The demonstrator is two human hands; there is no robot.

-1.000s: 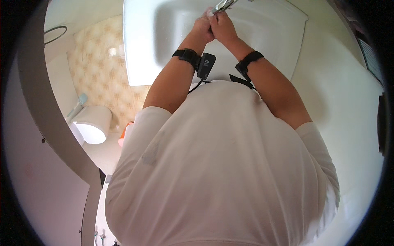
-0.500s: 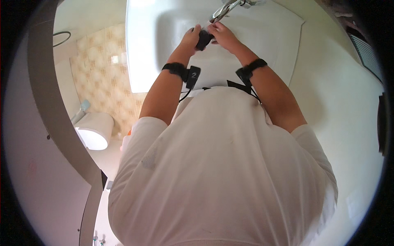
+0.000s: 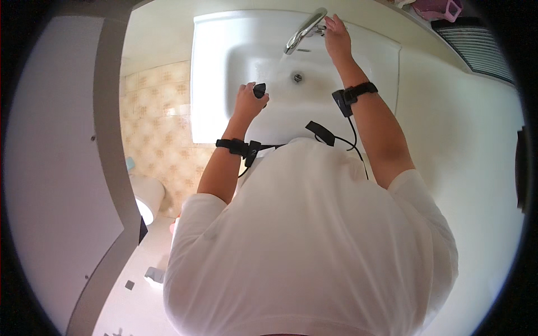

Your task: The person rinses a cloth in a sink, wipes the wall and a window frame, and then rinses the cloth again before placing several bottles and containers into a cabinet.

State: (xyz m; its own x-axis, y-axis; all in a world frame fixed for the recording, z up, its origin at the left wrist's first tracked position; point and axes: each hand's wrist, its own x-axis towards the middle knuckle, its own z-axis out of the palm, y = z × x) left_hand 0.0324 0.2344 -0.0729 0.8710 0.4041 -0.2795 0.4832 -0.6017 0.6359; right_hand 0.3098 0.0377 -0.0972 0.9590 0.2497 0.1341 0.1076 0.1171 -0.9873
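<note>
Over the left part of the white sink [image 3: 210,106], my left hand [image 3: 248,103] is closed around a small black object [image 3: 259,90] whose exact kind I cannot make out. My right hand [image 3: 338,42] is at the side of the chrome faucet [image 3: 304,32], its fingers at the small handle there, which they partly cover. Thin water seems to run from the spout into the basin. Below the spout lies the round drain [image 3: 298,78], uncovered.
Each wrist wears a black strap [image 3: 232,147] with a small box and cable. A ribbed panel [image 3: 476,50] and a pink plastic item [image 3: 440,8] are at the upper right. A grey-edged door [image 3: 109,112] stands at left, near a white toilet-like fixture [image 3: 148,193].
My right hand has left the black object and moved up and right to the faucet. My left hand keeps the object and has moved left, away from the spout. The view has shifted too.
</note>
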